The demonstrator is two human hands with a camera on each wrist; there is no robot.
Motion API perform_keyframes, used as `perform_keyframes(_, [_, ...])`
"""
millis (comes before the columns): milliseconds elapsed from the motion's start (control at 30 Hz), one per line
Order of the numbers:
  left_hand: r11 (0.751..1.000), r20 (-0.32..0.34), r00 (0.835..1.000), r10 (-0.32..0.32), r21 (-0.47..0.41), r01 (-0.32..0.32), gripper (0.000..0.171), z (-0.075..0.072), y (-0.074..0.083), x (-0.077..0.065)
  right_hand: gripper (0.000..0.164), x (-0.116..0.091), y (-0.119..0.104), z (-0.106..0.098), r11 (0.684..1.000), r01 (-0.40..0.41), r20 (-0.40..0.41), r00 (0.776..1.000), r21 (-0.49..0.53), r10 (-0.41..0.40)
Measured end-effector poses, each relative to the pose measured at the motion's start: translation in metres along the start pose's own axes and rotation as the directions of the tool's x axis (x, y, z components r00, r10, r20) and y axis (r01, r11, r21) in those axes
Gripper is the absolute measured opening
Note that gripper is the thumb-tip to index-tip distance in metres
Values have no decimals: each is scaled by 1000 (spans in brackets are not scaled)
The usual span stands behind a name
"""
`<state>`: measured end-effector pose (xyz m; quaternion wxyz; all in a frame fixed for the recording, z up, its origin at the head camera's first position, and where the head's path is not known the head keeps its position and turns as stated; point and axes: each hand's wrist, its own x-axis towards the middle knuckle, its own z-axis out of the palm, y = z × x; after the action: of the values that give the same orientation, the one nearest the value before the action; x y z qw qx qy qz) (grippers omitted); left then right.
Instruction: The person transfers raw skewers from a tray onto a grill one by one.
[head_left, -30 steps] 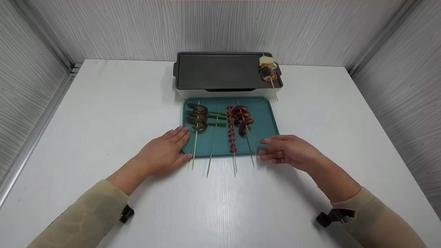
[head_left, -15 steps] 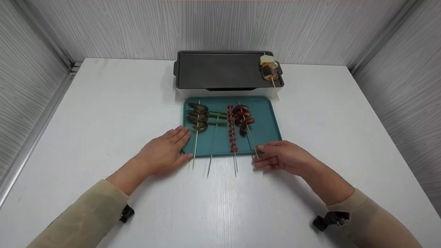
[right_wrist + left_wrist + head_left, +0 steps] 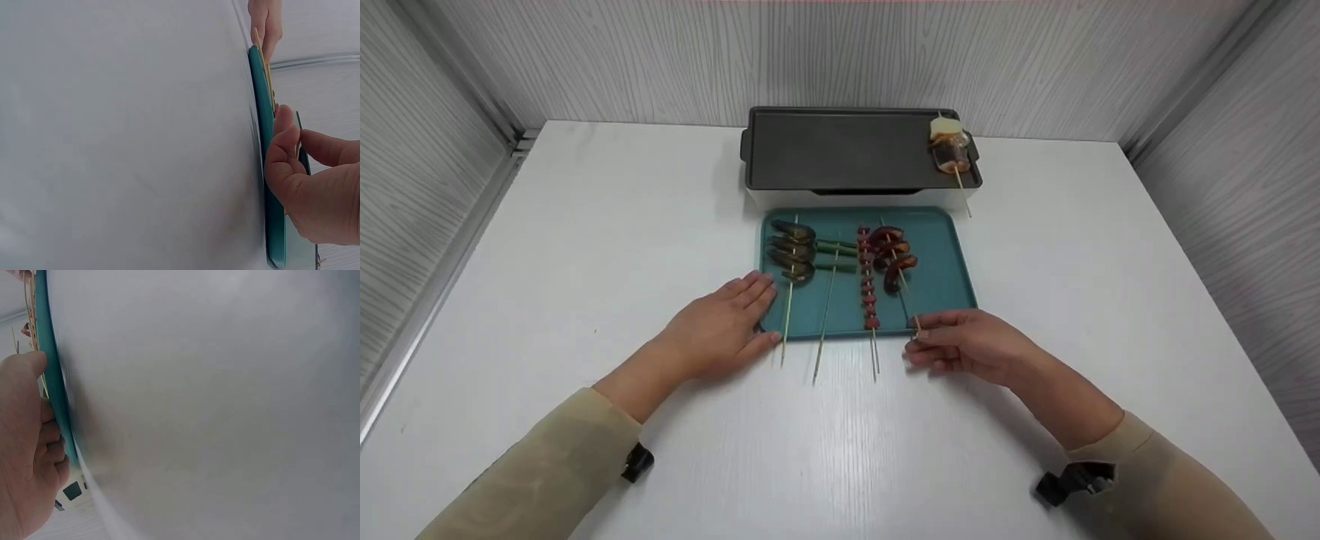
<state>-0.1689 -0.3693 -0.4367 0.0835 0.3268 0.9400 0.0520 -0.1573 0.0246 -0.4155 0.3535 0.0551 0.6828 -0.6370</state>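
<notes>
My left hand (image 3: 716,326) rests on the left edge of a teal tray (image 3: 945,274), fingers laid straight along it. With thumb and fingers, my right hand (image 3: 971,345) pinches the lower end of a skewer of curled red-brown pieces (image 3: 901,262) at the tray's front right. The thin stick (image 3: 298,147) shows between thumb and finger in the right wrist view. To its left lie a skewer of small red chunks (image 3: 870,300), a skewer with green stalks (image 3: 838,268) and a skewer of dark olive curved pieces (image 3: 793,247).
Behind the tray stands a black flat griddle (image 3: 840,150) on a white base. A skewer with thick brown and pale chunks (image 3: 951,156) lies on its right end, stick overhanging the front. Several stick ends jut past the tray's front edge over the white table (image 3: 840,450).
My right hand has moved left onto the stick of the red-brown skewer and now pinches it, the fingers closing. My left hand stays on the tray edge.
</notes>
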Motion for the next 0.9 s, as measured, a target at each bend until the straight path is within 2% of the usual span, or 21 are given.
perform_keyframes(600, [1000, -6, 1000, 3, 1, -3, 77, 0, 0, 0, 49, 0, 1, 2, 999, 17, -41, 999, -28, -18])
perform_keyframes(900, [1000, -16, 1000, 5, -2, -5, 76, 1, 0, 0, 46, -2, 1, 2, 998, 55, -36, 998, 10, -54])
